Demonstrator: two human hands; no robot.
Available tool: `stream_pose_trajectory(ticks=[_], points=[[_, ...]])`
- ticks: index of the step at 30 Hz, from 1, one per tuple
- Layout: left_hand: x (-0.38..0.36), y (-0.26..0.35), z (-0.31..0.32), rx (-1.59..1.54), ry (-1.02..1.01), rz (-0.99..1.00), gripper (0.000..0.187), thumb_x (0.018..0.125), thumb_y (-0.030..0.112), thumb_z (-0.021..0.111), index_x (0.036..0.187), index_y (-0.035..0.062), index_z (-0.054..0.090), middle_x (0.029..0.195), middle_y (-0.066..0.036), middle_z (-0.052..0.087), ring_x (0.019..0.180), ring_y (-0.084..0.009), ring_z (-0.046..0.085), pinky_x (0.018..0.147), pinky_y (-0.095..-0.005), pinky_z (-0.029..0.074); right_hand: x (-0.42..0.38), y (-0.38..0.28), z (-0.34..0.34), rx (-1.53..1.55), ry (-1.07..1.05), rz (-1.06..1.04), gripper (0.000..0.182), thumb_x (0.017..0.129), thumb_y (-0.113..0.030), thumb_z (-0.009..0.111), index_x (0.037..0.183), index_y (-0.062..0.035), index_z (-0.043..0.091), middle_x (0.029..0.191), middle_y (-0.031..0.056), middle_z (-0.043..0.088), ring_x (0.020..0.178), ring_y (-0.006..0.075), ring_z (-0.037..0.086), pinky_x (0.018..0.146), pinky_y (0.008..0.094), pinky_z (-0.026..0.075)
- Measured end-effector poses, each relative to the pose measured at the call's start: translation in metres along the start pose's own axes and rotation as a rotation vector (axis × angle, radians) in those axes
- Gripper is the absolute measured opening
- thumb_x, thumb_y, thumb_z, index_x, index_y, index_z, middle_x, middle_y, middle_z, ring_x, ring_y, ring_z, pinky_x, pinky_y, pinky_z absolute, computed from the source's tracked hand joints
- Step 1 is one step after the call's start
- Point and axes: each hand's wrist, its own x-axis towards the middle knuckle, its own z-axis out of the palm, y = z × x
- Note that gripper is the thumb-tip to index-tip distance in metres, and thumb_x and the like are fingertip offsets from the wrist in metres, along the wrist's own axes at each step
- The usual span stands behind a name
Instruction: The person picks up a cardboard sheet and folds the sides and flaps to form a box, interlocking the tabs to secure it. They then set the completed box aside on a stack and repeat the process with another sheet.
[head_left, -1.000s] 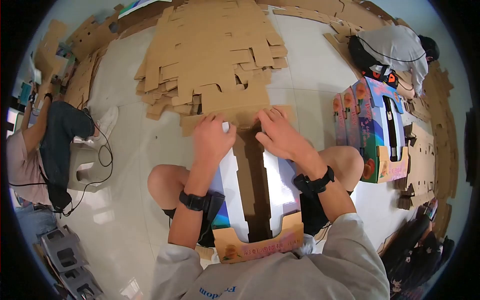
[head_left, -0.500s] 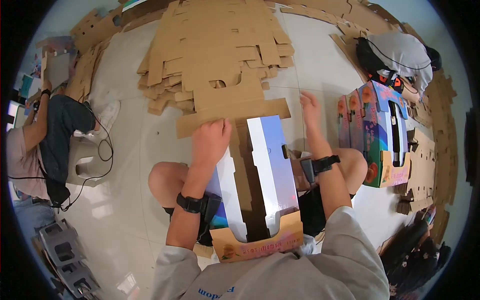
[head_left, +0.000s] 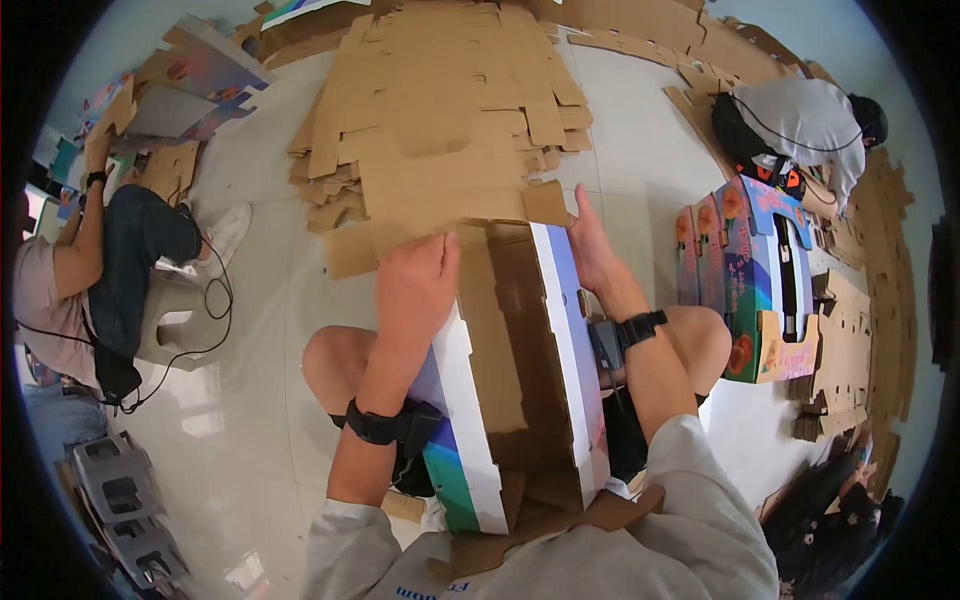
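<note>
A cardboard carton (head_left: 520, 370) stands between my knees, its long opening facing up. Plain brown shows inside; its side walls have white edges and blue, purple and green print outside. My left hand (head_left: 418, 285) is closed at the far left corner of the carton, fingertips hidden behind the wall. My right hand (head_left: 594, 245) lies along the outside of the far right corner, fingers stretched out. A brown end flap (head_left: 545, 203) sticks up at the far end beside that hand. The near end flap (head_left: 560, 530) is folded outward against my shirt.
A tall pile of flat cardboard (head_left: 440, 110) lies ahead. Several finished printed boxes (head_left: 745, 275) stand at right. One person (head_left: 800, 120) bends over behind them; another (head_left: 70, 270) sits at left near a stool (head_left: 180, 325) and cable. Grey plastic stools (head_left: 125, 500) lie lower left.
The carton's side walls have spread apart, and its near printed flap has folded out towards my body. My right hand has come down and inward to the carton's right wall.
</note>
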Motion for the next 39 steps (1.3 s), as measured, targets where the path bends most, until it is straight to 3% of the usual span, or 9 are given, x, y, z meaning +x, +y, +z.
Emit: stream_pose_trajectory(ticks=[3,10,15,19,24,31,32,36,39], points=[[-0.002,0.010,0.000,0.107,-0.162,-0.076,0.031,0.106,0.024,0.061,0.087,-0.0005,0.065,0.082,-0.024,0.069,0.078,-0.0446,0.067,0.072,-0.0549,0.051,0.010,0.017,-0.012,-0.102,0.047,-0.140,0.067,0.112,-0.057,0.047,0.154,-0.0059,0.056,0.138,0.0097,0.071,0.118,0.0202,0.069,0.103,0.0377,0.055],[0.003,0.015,0.027,-0.040,-0.021,-0.111,0.025,0.100,0.032,0.069,0.110,0.0091,0.070,0.092,-0.022,0.073,0.097,-0.0440,0.070,0.083,-0.0508,0.056,0.009,0.018,-0.011,-0.248,0.119,-0.128,0.069,0.113,-0.059,0.044,0.157,-0.0075,0.051,0.145,0.0104,0.067,0.125,0.0213,0.066,0.108,0.0381,0.053],[0.032,0.030,0.003,-0.006,-0.646,-0.215,0.023,0.099,0.032,0.069,0.096,0.0102,0.074,0.101,-0.021,0.071,0.101,-0.0414,0.069,0.079,-0.0473,0.054,0.008,0.015,-0.004,-0.309,0.122,-0.224,0.072,0.113,-0.060,0.042,0.161,-0.0066,0.044,0.152,0.0116,0.060,0.130,0.0228,0.064,0.112,0.0401,0.051],[0.012,0.023,0.026,-0.191,-0.555,0.022,0.036,0.101,0.035,0.062,0.088,0.0033,0.072,0.090,-0.020,0.064,0.091,-0.0399,0.061,0.082,-0.0492,0.048,0.015,0.015,-0.014,-0.332,0.139,-0.205,0.064,0.111,-0.046,0.056,0.159,-0.0048,0.044,0.144,0.0135,0.063,0.123,0.0210,0.067,0.103,0.0386,0.056],[0.010,0.041,0.024,-0.226,-0.562,-0.096,0.043,0.100,0.039,0.063,0.085,-0.0007,0.073,0.084,-0.018,0.063,0.091,-0.0375,0.057,0.090,-0.0465,0.043,0.027,0.008,-0.022,-0.537,0.190,-0.107,0.053,0.101,-0.024,0.072,0.147,-0.0042,0.054,0.125,0.0125,0.071,0.106,0.0189,0.072,0.088,0.0360,0.062],[-0.009,0.028,0.069,-0.141,-0.445,-0.101,0.045,0.099,0.046,0.069,0.101,0.0030,0.081,0.083,-0.018,0.070,0.099,-0.0361,0.064,0.098,-0.0463,0.045,0.028,0.024,-0.034,-0.372,0.170,-0.163,0.042,0.101,-0.018,0.067,0.140,-0.0046,0.058,0.120,0.0108,0.073,0.102,0.0199,0.073,0.087,0.0363,0.062],[-0.014,0.025,0.079,-0.183,-0.494,-0.084,0.045,0.097,0.042,0.073,0.118,0.0025,0.076,0.102,-0.020,0.071,0.108,-0.0377,0.062,0.101,-0.0476,0.046,0.029,0.029,-0.045,-0.350,0.182,-0.166,0.041,0.101,-0.017,0.067,0.139,-0.0047,0.059,0.119,0.0108,0.073,0.102,0.0198,0.073,0.087,0.0361,0.062],[-0.024,0.039,0.096,-0.024,-0.057,0.006,0.062,0.092,0.035,0.082,0.140,0.0031,0.057,0.137,-0.023,0.051,0.121,-0.0428,0.052,0.105,-0.0497,0.044,0.012,0.032,-0.060,-0.367,0.232,-0.198,0.040,0.099,-0.015,0.064,0.137,-0.0030,0.060,0.117,0.0105,0.072,0.099,0.0200,0.073,0.086,0.0357,0.062],[-0.019,0.072,0.064,-0.039,-0.128,-0.050,0.058,0.092,0.034,0.082,0.135,0.0028,0.059,0.127,-0.022,0.053,0.117,-0.0429,0.053,0.103,-0.0511,0.044,-0.017,0.019,-0.051,-0.369,0.254,-0.287,0.041,0.100,-0.022,0.064,0.135,-0.0014,0.060,0.115,0.0105,0.071,0.098,0.0205,0.072,0.086,0.0345,0.062]])
